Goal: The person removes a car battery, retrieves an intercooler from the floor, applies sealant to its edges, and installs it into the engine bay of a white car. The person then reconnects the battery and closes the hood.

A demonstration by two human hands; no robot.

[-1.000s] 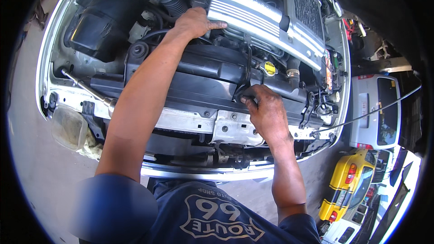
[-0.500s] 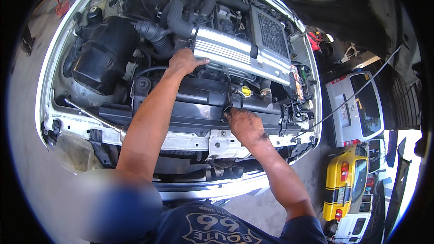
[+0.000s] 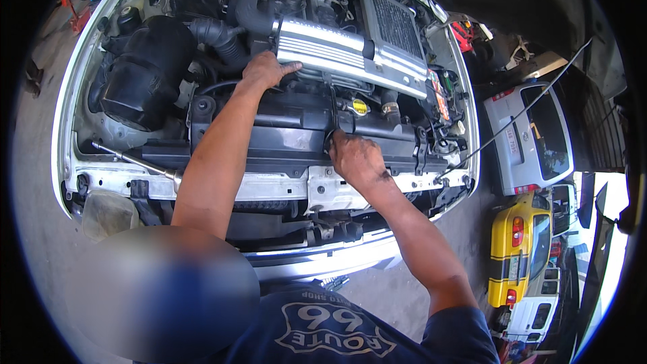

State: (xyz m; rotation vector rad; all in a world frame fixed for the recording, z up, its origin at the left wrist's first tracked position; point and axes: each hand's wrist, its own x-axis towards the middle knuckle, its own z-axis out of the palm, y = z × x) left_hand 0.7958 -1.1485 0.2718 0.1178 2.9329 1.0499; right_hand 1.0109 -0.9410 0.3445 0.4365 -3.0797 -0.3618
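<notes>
My left hand (image 3: 264, 72) rests at the left end of the ribbed silver cover (image 3: 323, 50) on the engine. Its thumb stretches out along the cover's near edge, apart from the other fingers, whose tips are partly hidden. My right hand (image 3: 358, 160) is above the black radiator top (image 3: 283, 138), its fingers curled round the near end of a thin, dark, rod-like thing (image 3: 333, 104). That thing runs away from me toward the silver cover; its far end is hidden, and I cannot tell its exact kind. A yellow radiator cap (image 3: 359, 106) lies just beyond my right hand.
A long-handled ratchet (image 3: 128, 157) lies on the front frame at left, partly behind my left forearm. A round black housing (image 3: 149, 74) fills the bay's left side. The hood prop rod (image 3: 519, 118) slants up at right. Parked vehicles, including a yellow car (image 3: 517, 256), stand beyond.
The whole view has shifted, so the engine bay sits higher in the picture. Both hands keep nearly the same places on the engine, the right still gripping the dark rod-like thing.
</notes>
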